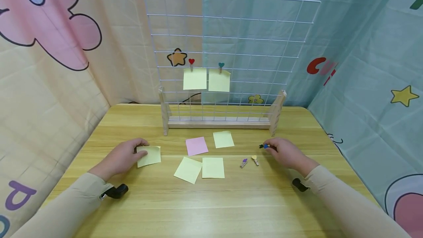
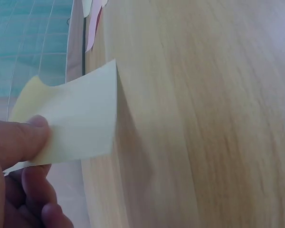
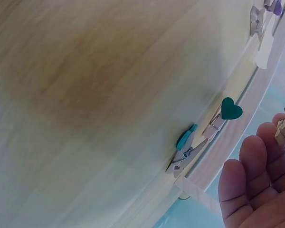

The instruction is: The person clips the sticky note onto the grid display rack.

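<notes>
My left hand [image 1: 121,158] pinches a pale yellow sticky note [image 1: 151,156] by its edge, thumb on top. The left wrist view shows this note tilted above the wood, its far corner curling. At the right side of the table, my right hand [image 1: 285,152] holds a small wooden clothespin [image 3: 282,132] between thumb and fingers; its top is mostly hidden. Close by it on the table lie a clothespin with a teal top [image 3: 184,138] and one with a dark green heart [image 3: 232,109]. Nearer the middle are a purple-topped clothespin [image 1: 243,163] and a yellow-topped one [image 1: 255,160].
Behind stands a white wire grid [image 1: 257,39] on a wooden base [image 1: 218,124]. Two yellow notes hang there from a red heart clothespin [image 1: 191,62] and a teal heart clothespin [image 1: 221,66]. A pink note [image 1: 196,146] and several yellow notes [image 1: 213,168] lie mid-table.
</notes>
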Tool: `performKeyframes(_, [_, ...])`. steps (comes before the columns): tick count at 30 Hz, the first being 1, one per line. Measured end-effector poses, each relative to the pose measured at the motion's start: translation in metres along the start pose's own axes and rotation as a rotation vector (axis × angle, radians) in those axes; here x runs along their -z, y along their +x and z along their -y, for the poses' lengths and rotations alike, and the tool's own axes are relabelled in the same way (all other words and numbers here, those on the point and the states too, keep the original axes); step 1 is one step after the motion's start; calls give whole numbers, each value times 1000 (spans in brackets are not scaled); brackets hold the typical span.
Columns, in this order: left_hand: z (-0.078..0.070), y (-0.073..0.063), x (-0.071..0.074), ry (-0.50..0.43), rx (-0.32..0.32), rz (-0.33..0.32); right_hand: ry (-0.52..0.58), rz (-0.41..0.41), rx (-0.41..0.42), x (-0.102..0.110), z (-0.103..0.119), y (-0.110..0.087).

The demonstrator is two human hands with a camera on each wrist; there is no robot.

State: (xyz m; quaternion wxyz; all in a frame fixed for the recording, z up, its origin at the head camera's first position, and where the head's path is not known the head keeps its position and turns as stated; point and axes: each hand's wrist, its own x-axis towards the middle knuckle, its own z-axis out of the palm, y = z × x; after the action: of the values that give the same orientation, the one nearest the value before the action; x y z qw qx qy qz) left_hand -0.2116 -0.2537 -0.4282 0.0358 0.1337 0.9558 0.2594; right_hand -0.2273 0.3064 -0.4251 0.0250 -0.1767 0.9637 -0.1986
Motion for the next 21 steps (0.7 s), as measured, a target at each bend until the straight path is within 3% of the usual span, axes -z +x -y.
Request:
performKeyframes(12, [-8,-2,2,-35,-23,-125,16,-27,-14,0,7,2])
performKeyframes(21, [-16,-3,1,-72,-44,-168,35,-69,-13,-2,7,3])
